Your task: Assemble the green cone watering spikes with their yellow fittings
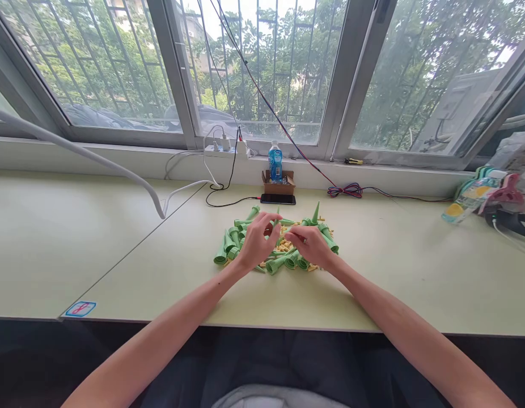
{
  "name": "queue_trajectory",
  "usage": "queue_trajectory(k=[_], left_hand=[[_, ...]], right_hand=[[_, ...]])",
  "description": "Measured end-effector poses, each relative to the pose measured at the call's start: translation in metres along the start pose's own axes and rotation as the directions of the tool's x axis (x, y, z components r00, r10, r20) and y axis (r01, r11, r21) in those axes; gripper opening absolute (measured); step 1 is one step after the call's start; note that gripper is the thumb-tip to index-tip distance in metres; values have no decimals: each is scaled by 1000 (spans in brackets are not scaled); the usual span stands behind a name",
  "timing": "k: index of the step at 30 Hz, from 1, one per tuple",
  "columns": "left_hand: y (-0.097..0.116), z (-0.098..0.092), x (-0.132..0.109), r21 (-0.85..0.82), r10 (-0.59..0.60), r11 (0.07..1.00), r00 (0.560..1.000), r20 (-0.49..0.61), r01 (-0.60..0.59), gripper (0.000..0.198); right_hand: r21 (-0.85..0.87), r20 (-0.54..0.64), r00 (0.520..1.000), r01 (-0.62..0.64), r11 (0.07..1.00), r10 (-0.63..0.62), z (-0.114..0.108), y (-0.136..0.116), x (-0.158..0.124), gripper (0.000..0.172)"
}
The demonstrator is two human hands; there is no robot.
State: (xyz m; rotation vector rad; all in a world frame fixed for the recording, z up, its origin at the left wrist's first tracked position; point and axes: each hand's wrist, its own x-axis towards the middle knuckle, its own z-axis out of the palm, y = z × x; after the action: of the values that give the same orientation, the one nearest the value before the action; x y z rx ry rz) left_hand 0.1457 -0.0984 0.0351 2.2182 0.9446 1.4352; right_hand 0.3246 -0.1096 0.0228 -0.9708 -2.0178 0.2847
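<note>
A heap of green plastic cones and small yellow pieces lies in the middle of the pale table. Both hands hover over the heap. My left hand has its fingers curled around a green cone that pokes out between the hands. My right hand is bent at the fingers, its fingertips pinched close to the same spot; what it holds is hidden.
A black phone lies behind the heap, with a small cardboard box holding a blue-labelled bottle. Cables and a power strip sit on the sill. Bags and packages lie at right. A white cable crosses at left.
</note>
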Motion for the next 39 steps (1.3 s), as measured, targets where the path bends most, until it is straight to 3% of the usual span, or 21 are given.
queue_trajectory(k=[9, 15, 21, 28, 39], left_hand=[[1, -1, 0, -49, 2, 999, 999, 44, 0, 15], [2, 1, 1, -64, -14, 998, 999, 29, 16, 16], [-3, 2, 2, -36, -29, 999, 999, -26, 28, 16], [-2, 1, 1, -16, -38, 999, 999, -21, 38, 15], [2, 1, 0, 1, 9, 1000, 1000, 7, -9, 15]], right_hand=[[88, 96, 994, -65, 994, 57, 1, 1, -2, 55], [113, 73, 992, -111, 987, 104, 2, 2, -1, 56], [160, 6, 996, -92, 983, 93, 0, -2, 0, 32], [203, 16, 996, -94, 975, 92, 2, 0, 0, 25], [61, 19, 998, -64, 996, 63, 1, -4, 0, 50]])
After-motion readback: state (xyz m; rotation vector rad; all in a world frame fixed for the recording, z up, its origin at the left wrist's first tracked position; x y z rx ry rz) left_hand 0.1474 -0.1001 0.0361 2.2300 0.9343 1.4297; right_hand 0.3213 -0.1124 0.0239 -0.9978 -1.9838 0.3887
